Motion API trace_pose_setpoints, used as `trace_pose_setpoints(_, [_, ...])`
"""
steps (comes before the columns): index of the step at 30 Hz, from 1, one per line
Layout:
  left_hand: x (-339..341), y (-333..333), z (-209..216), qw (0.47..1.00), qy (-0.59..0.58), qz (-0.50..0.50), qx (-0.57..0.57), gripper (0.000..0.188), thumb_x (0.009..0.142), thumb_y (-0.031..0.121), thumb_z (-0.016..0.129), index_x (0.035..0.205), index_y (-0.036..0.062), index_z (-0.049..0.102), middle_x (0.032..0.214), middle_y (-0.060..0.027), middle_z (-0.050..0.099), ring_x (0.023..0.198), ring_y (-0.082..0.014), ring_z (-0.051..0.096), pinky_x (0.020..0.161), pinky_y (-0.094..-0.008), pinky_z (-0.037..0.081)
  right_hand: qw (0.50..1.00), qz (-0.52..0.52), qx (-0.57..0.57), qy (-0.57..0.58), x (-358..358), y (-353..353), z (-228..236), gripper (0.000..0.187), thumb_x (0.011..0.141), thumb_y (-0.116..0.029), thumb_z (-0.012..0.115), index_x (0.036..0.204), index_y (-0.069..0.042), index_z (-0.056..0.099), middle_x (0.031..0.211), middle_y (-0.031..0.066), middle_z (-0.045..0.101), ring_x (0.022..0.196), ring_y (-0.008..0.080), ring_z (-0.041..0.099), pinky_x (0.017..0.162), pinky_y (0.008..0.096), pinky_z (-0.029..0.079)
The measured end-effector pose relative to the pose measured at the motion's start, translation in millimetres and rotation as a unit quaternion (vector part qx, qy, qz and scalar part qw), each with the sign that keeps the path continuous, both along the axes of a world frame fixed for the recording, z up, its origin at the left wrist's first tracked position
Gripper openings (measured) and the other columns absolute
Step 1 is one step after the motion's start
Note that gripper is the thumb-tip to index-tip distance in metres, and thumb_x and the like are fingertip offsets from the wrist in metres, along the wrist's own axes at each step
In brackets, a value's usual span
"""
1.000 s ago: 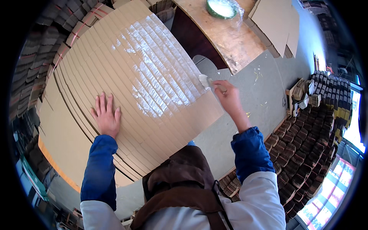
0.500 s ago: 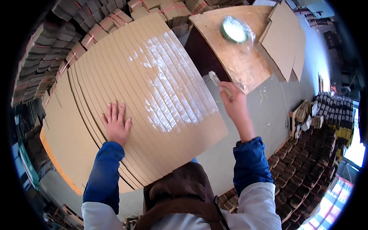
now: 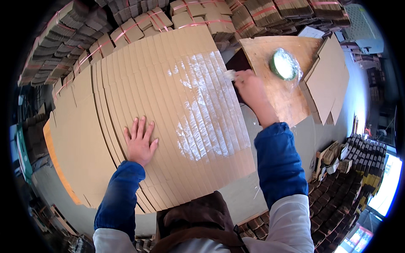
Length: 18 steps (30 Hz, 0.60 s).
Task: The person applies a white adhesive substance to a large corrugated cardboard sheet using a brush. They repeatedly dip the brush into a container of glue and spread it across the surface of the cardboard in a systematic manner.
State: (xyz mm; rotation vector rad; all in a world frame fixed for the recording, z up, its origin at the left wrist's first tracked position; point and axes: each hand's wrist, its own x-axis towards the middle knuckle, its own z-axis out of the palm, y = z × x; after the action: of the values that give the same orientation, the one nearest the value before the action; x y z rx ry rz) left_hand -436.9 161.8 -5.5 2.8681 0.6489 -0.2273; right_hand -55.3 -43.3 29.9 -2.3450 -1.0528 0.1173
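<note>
Overlapping cardboard sheets [image 3: 160, 84] are fanned out before me, their edges stepped like shingles. Wet white paste [image 3: 204, 111] coats the strips on their right part. My left hand [image 3: 140, 143] lies flat on the sheets, fingers spread. Closed around a brush [image 3: 229, 75] with pale bristles, my right hand [image 3: 252, 90] is at the right edge of the fan. Its fingers cover most of the handle. Beyond it, a green bowl [image 3: 276, 67] of white paste, with clear plastic film around its rim, sits on a wooden board [image 3: 261, 50].
Folded cardboard bundles [image 3: 185, 19] tied with pink straps are stacked along the back. More flat cardboard [image 3: 327, 82] lies on the board's right side. Dark cardboard stacks [image 3: 337, 198] cover the floor at lower right. An orange edge [image 3: 59, 164] shows beneath the sheets at left.
My right hand has swung the brush away from me, up to the upper right edge of the sheets. The left hand stays flat on the cardboard. The whole view has shifted slightly.
</note>
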Motion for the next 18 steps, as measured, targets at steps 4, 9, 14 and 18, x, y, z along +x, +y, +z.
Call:
trace_pose_setpoints(4, [-5,3,1,1.0,-0.007,0.001,-0.004,0.064,0.09,0.037,0.061,0.148,0.0185,0.043,0.162,-0.0097,0.025,0.15,-0.035,0.019,0.115,-0.0661,0.013,0.999,-0.022,0.003,0.024,24,40,20,0.019,0.088,-0.019,0.065,0.101,-0.007,0.072,0.097,0.0205,0.068,0.087,0.0389,0.066,0.078,0.0444,0.052])
trace_pose_setpoints(9, [-6,4,-7,1.0,-0.022,0.004,0.001,0.063,0.088,0.041,0.063,0.146,0.0216,0.046,0.162,-0.0071,0.026,0.15,-0.0323,0.02,0.114,-0.0687,0.015,0.997,0.029,-0.06,0.039,44,75,9,0.024,0.089,-0.023,0.065,0.104,-0.007,0.072,0.1,0.0213,0.069,0.088,0.0377,0.067,0.077,0.0422,0.052])
trace_pose_setpoints(14, [-6,5,-3,1.0,-0.015,0.008,-0.01,0.063,0.088,0.041,0.064,0.145,0.0211,0.047,0.162,-0.0076,0.027,0.15,-0.0327,0.02,0.113,-0.0694,0.015,0.997,0.009,-0.056,0.057,62,83,16,0.022,0.089,-0.025,0.063,0.101,-0.01,0.073,0.098,0.0223,0.068,0.093,0.0408,0.065,0.083,0.0467,0.052])
trace_pose_setpoints(18, [-4,4,-2,1.0,-0.012,0.006,-0.011,0.063,0.088,0.041,0.064,0.145,0.021,0.047,0.161,-0.0077,0.027,0.15,-0.0328,0.02,0.113,-0.0694,0.015,0.995,0.038,-0.079,0.046,56,90,13,0.022,0.089,-0.026,0.063,0.102,-0.012,0.073,0.1,0.022,0.068,0.094,0.041,0.065,0.084,0.0467,0.052])
